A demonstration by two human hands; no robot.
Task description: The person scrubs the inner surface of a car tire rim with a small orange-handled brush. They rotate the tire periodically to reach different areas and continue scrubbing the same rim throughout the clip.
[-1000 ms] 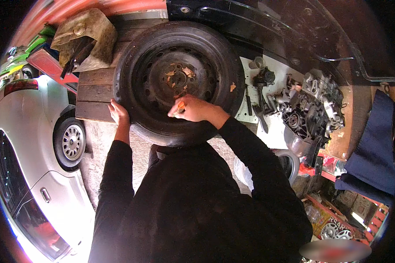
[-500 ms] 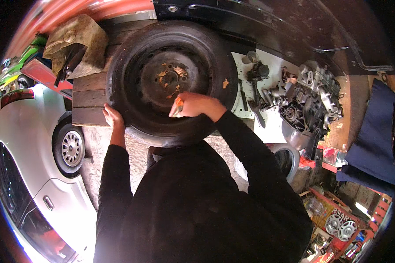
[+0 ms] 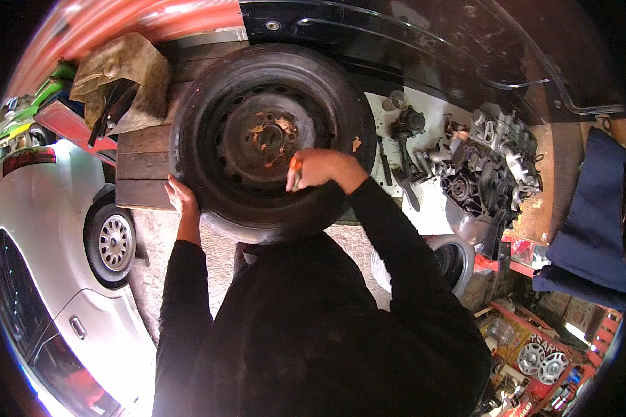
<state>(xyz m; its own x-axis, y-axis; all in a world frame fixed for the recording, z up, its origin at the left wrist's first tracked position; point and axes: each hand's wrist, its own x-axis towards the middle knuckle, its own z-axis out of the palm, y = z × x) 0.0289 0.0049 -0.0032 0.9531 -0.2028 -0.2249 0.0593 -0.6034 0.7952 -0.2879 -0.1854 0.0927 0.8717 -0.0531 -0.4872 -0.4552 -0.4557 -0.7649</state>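
Note:
A black steel wheel with its tyre [image 3: 257, 215] lies on a plank bench, its hub rusty and flaking. My left hand [image 3: 181, 197] grips the tyre's near left edge, though some of its fingers are hidden. Over the near right part of the rim, my right hand [image 3: 325, 169] is closed round a small tool with an orange end [image 3: 295, 165]. Most of that tool is covered by my fingers, so its kind cannot be made out. Its lower tip is close to the inner sidewall; whether it touches cannot be told.
Right of the wheel, an engine block [image 3: 490, 167] and loose metal parts [image 3: 407, 132] sit by a white sheet. A stained cloth-like piece [image 3: 122, 69] lies at the bench's far left. A silver car [image 3: 83, 271] stands left; another tyre [image 3: 455, 264] is below the bench.
My right hand with the small tool has shifted slightly right along the rim. The wheel appears a little lower in the picture, and my left hand stays at its edge.

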